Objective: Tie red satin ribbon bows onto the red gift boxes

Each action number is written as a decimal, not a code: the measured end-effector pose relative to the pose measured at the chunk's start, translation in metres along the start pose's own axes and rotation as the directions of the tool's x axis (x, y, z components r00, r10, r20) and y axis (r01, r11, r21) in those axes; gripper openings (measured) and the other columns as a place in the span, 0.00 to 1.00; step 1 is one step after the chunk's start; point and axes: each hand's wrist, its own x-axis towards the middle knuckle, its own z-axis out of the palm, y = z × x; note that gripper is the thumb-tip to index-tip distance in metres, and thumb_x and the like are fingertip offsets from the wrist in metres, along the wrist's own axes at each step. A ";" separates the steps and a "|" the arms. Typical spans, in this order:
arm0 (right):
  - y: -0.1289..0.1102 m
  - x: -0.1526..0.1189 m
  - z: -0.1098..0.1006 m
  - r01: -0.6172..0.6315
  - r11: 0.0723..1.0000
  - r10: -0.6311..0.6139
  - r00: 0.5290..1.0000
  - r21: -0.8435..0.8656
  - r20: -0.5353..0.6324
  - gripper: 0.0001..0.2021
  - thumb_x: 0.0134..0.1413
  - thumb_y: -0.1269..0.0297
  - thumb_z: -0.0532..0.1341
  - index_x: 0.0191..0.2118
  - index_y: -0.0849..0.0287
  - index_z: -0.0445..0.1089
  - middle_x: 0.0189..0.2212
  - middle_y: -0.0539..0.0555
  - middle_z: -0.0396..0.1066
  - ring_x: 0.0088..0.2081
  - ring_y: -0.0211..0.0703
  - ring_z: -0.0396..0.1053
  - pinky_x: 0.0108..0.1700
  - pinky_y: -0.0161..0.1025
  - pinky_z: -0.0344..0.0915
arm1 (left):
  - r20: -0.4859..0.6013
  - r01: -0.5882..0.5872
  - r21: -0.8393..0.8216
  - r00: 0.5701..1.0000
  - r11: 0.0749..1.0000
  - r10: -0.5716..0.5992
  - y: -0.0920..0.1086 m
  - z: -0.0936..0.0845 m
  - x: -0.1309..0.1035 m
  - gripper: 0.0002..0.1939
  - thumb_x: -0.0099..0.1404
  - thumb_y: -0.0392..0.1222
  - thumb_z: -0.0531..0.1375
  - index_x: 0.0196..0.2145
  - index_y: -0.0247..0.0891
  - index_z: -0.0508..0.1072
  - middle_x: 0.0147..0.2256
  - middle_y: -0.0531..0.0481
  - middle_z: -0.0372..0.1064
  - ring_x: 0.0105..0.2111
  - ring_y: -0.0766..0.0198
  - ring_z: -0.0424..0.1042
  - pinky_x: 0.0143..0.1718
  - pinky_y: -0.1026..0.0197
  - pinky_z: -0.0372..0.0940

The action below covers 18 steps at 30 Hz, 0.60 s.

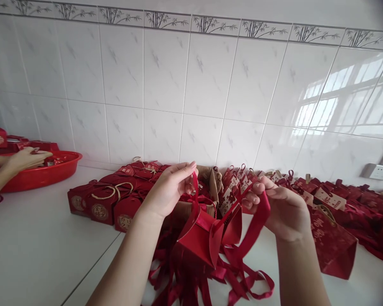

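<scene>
Pinched between the fingers of my left hand (170,189) is one part of a red ribbon (254,223). My right hand (282,208) grips the ribbon further along, and a loose length hangs down from it. Between and below both hands is a small red box (200,240), tilted, with the ribbon passing through its top. Under it lies a tangle of red ribbons (191,282) on the white table (35,250). Behind the box stands an open cardboard box (181,209) holding red items.
Red gift boxes with cord handles (102,208) stand left of centre. Rows of red bags (333,199) line the wall at right, one larger bag (333,244) in front. At left, another person's hand (27,160) is over a red basin (55,173).
</scene>
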 end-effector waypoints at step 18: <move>-0.001 -0.001 -0.001 0.144 0.977 -0.162 0.980 -0.156 -0.112 0.14 0.36 0.54 0.69 0.28 0.52 0.66 0.15 0.45 0.58 0.17 0.35 0.58 0.22 0.36 0.59 | 0.032 -0.027 0.012 0.999 1.000 0.027 0.005 0.010 -0.005 0.13 0.61 0.47 0.63 0.23 0.37 0.75 0.24 0.53 0.69 0.20 0.74 0.63 0.19 0.70 0.57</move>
